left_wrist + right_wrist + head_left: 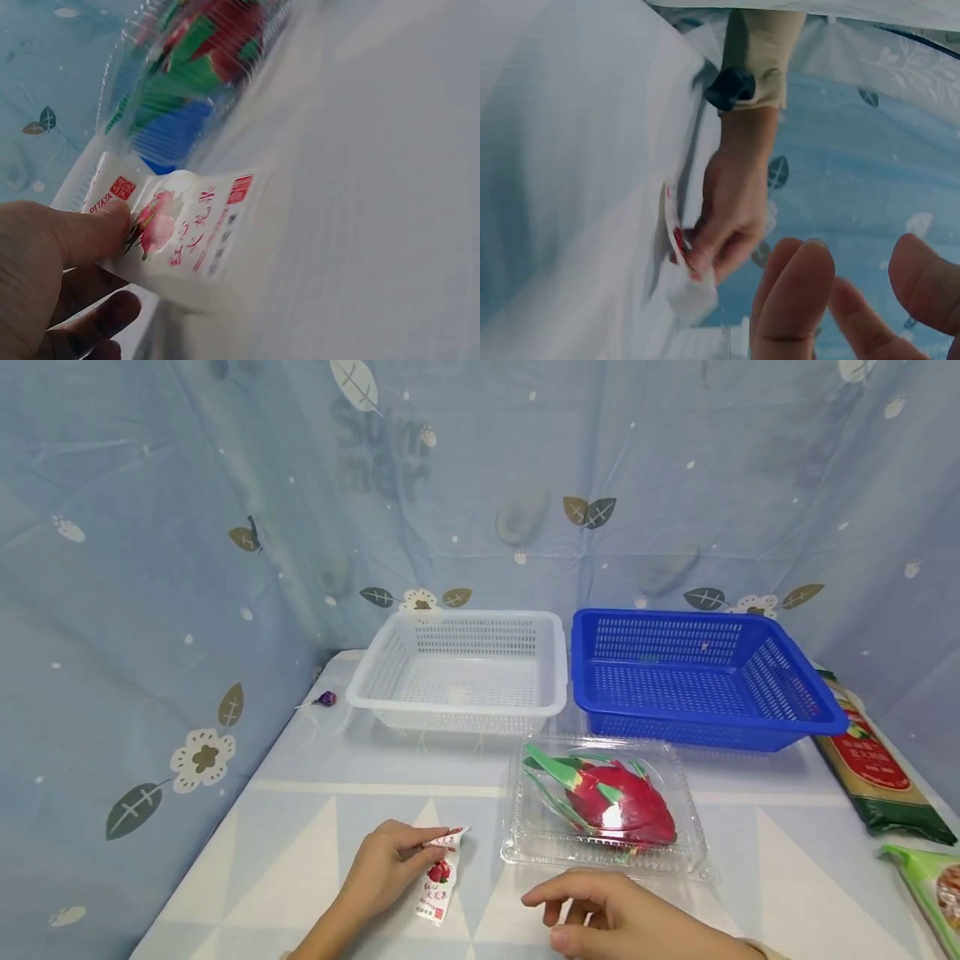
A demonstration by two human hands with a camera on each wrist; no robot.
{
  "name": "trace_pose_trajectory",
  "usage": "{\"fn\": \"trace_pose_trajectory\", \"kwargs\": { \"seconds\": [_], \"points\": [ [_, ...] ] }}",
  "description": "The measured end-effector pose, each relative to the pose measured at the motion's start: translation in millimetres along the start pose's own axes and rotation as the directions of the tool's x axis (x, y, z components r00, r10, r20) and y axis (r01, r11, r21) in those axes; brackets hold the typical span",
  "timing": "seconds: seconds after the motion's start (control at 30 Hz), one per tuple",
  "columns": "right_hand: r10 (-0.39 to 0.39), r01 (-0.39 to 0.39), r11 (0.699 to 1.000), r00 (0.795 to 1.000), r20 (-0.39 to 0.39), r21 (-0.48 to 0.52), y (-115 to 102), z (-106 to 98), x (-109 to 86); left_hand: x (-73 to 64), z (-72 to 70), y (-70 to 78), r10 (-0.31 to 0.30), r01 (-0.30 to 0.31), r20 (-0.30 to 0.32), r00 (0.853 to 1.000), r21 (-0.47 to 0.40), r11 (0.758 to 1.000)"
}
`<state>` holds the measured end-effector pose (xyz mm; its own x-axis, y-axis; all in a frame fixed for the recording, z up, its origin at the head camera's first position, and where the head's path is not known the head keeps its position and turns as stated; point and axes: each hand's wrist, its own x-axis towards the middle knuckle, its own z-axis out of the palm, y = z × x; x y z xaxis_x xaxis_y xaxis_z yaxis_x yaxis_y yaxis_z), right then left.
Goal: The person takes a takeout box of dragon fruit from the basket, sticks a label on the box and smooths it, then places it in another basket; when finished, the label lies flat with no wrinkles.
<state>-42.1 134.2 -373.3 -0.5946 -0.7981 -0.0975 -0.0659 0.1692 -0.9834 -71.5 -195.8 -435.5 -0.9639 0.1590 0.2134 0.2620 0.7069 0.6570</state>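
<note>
My left hand (381,867) pinches the upper end of a white paper label (436,893) printed with a red pitaya and red lettering. In the left wrist view the thumb lies over one end of the label (187,240), which curves away from the fingers. My right hand (618,917) is at the front, its fingers loosely bent with nothing between them. Just beyond it a clear plastic clamshell box (517,827) sits closed over a red dragon fruit (626,802) with green leaf tips. The right wrist view catches the left hand (735,214) with the label edge-on.
A white basket (457,705) and a blue basket (697,722) stand side by side at the back. A wrapped lollipop (326,698) lies at the far left. Along the right edge are a brown-and-green food packet (873,760) and a light green bag (926,881).
</note>
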Motion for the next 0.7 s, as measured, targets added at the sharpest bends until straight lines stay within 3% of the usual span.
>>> {"fn": "trace_pose_trajectory", "kwargs": {
  "seconds": [0.07,0.17,0.23,0.3,0.4,0.57,0.7],
  "points": [
    [-0.016,0.015,0.998,1.000,-0.012,-0.061,-2.4,7.0,10.3,-2.0,-1.3,9.0,-0.098,0.101,0.027,0.995,-0.115,0.988],
    [-0.007,0.001,0.989,0.999,-0.040,-0.145,-7.4,17.2,24.6,-6.5,-4.3,23.4,-0.185,0.202,0.090,0.979,-0.268,0.942],
    [0.018,-0.026,0.990,0.998,-0.054,-0.142,-10.4,22.5,32.9,-9.5,-6.6,32.5,-0.198,0.231,0.128,0.972,-0.342,0.911],
    [0.006,-0.015,0.993,0.997,-0.071,-0.121,-11.8,26.9,40.4,-12.2,-8.3,40.4,-0.188,0.236,0.155,0.970,-0.409,0.882],
    [-0.023,0.016,0.998,0.992,-0.122,-0.060,-11.3,32.3,50.2,-15.0,-10.2,50.3,-0.226,0.294,0.194,0.955,-0.488,0.822],
    [-0.075,0.059,0.995,0.969,-0.236,-0.076,-7.8,40.9,62.5,-20.1,-10.7,60.0,-0.318,0.388,0.223,0.921,-0.573,0.722],
    [-0.086,0.062,0.994,0.949,-0.305,-0.086,-5.8,47.0,69.7,-24.3,-8.9,65.0,-0.341,0.409,0.232,0.911,-0.616,0.674]
  ]
}}
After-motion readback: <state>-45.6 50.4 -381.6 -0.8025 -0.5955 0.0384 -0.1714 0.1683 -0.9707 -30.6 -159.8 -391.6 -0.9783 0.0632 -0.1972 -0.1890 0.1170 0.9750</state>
